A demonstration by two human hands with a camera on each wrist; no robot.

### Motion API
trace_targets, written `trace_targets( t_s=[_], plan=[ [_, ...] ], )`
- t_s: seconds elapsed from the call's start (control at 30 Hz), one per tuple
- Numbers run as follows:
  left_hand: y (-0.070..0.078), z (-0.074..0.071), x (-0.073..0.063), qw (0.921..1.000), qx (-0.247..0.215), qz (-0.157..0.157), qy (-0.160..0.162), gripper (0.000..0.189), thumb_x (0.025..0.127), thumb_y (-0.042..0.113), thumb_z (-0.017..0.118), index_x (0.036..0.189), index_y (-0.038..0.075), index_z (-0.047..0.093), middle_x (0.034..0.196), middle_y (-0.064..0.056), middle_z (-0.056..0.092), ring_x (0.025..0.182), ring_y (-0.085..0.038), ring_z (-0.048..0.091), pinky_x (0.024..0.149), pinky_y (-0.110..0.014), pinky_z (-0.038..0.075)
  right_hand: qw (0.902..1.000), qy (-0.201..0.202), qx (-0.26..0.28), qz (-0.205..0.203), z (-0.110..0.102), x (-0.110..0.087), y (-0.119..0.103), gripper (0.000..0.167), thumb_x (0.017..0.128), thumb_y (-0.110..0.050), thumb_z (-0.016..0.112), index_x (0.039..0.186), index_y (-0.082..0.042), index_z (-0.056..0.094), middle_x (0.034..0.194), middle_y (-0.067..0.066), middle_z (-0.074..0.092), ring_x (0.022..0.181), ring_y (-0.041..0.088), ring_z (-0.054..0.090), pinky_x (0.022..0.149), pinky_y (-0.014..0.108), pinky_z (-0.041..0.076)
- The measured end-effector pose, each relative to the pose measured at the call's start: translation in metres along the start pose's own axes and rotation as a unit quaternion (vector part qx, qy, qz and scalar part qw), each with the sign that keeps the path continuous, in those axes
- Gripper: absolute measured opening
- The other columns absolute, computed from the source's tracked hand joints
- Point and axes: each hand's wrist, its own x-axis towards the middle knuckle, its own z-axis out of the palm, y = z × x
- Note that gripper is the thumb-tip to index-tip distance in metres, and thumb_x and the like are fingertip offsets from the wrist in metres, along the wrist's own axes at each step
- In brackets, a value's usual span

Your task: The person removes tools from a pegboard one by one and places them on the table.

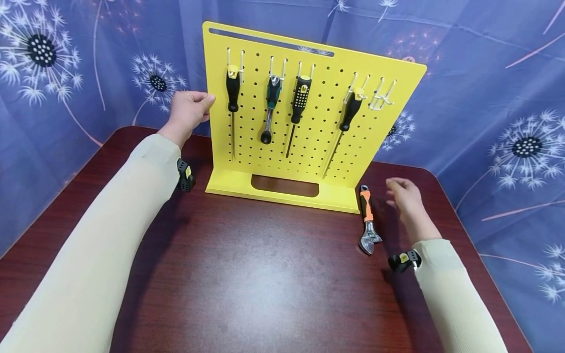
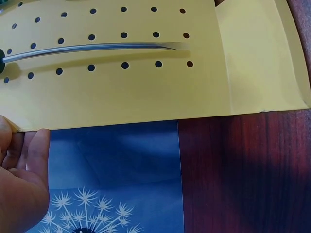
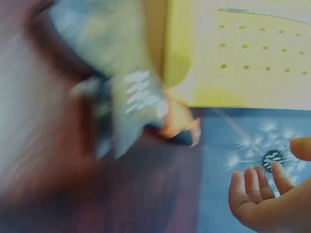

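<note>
At the left edge of a yellow pegboard [image 1: 278, 169], my left hand [image 1: 187, 110] pinches the panel between thumb and fingers; the left wrist view shows those fingers [image 2: 36, 158] at the edge. My right hand [image 1: 406, 198] is off the board's right side, fingers loosely bent and holding nothing, as the right wrist view also shows. Nearest to it, an adjustable wrench [image 1: 368, 220] with an orange and black handle lies on the table, jaw end towards me. That wrench [image 3: 141, 102] looms large and blurred in the right wrist view.
On the board's hooks hang a black screwdriver [image 1: 233, 88], a green and black ratchet [image 1: 272, 95], a dotted-handle screwdriver [image 1: 300, 100] and another long screwdriver [image 1: 351, 110]. A white double hook [image 1: 380, 100] sits at the right. The dark red table [image 1: 265, 274] meets a blue dandelion curtain [image 1: 507, 88].
</note>
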Motion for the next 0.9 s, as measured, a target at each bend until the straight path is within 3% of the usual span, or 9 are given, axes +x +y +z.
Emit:
trace_targets(
  t_s=[0.1, 0.17, 0.33, 0.5, 0.73, 0.83, 0.9],
  plan=[
    [0.000, 0.000, 0.000, 1.0000, -0.001, 0.001, 0.002, 0.031, 0.103, 0.030, 0.062, 0.124, 0.009, 0.071, 0.088, 0.008, 0.051, 0.091, -0.008, 0.051, 0.112, -0.038, 0.051, 0.9959, 0.035, 0.076, -0.031, 0.001, -0.001, -0.011, 0.007, 0.106, -0.030, 0.050, 0.110, -0.025, 0.052, 0.107, -0.013, 0.050, 0.092, 0.000, 0.052, 0.071, 0.014, 0.053],
    [0.000, 0.000, 0.001, 1.0000, -0.003, 0.002, 0.001, 0.030, 0.102, 0.030, 0.062, 0.123, 0.009, 0.071, 0.087, 0.008, 0.051, 0.090, -0.008, 0.051, 0.112, -0.038, 0.051, 0.9896, 0.041, 0.131, -0.043, 0.002, -0.003, -0.017, 0.004, 0.106, -0.028, 0.051, 0.107, -0.025, 0.053, 0.106, -0.014, 0.052, 0.093, 0.001, 0.053, 0.071, 0.013, 0.052],
    [0.000, 0.001, 0.001, 1.0000, -0.006, -0.001, 0.000, 0.032, 0.102, 0.030, 0.063, 0.126, 0.009, 0.071, 0.089, 0.008, 0.051, 0.090, -0.007, 0.051, 0.111, -0.037, 0.051, 0.9572, 0.050, 0.278, -0.065, 0.008, -0.005, -0.030, 0.007, 0.106, -0.020, 0.053, 0.110, -0.019, 0.058, 0.103, -0.009, 0.060, 0.093, 0.006, 0.057, 0.073, 0.017, 0.053],
    [0.000, 0.001, 0.000, 0.9999, -0.011, 0.000, 0.002, 0.027, 0.102, 0.029, 0.063, 0.119, 0.011, 0.073, 0.085, 0.007, 0.051, 0.089, -0.007, 0.051, 0.111, -0.037, 0.051, 0.9287, 0.059, 0.348, -0.114, 0.022, -0.007, -0.040, 0.007, 0.105, -0.017, 0.057, 0.107, -0.014, 0.063, 0.097, -0.007, 0.067, 0.091, 0.011, 0.060, 0.078, 0.023, 0.052],
    [-0.001, 0.000, -0.001, 0.9999, -0.012, 0.005, 0.005, 0.025, 0.102, 0.028, 0.063, 0.117, 0.012, 0.074, 0.088, 0.008, 0.052, 0.083, -0.006, 0.053, 0.106, -0.034, 0.053, 0.8953, -0.009, 0.421, -0.145, 0.037, -0.008, -0.055, 0.010, 0.103, -0.013, 0.059, 0.105, -0.014, 0.069, 0.094, -0.004, 0.073, 0.090, 0.013, 0.064, 0.078, 0.024, 0.053],
    [-0.001, 0.001, -0.001, 0.9999, -0.010, 0.009, 0.004, 0.029, 0.102, 0.028, 0.063, 0.123, 0.010, 0.073, 0.087, 0.009, 0.053, 0.083, -0.006, 0.053, 0.103, -0.031, 0.054, 0.8943, -0.052, 0.418, -0.151, 0.043, -0.008, -0.060, 0.011, 0.104, -0.015, 0.060, 0.110, -0.015, 0.069, 0.098, -0.004, 0.075, 0.092, 0.012, 0.068, 0.081, 0.023, 0.056],
    [-0.001, 0.001, -0.001, 0.9999, -0.005, 0.013, 0.004, 0.033, 0.102, 0.028, 0.063, 0.127, 0.008, 0.071, 0.088, 0.010, 0.054, 0.083, -0.005, 0.054, 0.101, -0.030, 0.055, 0.8988, -0.080, 0.402, -0.156, 0.047, -0.008, -0.063, 0.012, 0.104, -0.018, 0.060, 0.112, -0.016, 0.069, 0.100, -0.005, 0.076, 0.095, 0.011, 0.070, 0.085, 0.022, 0.056]
  ],
)
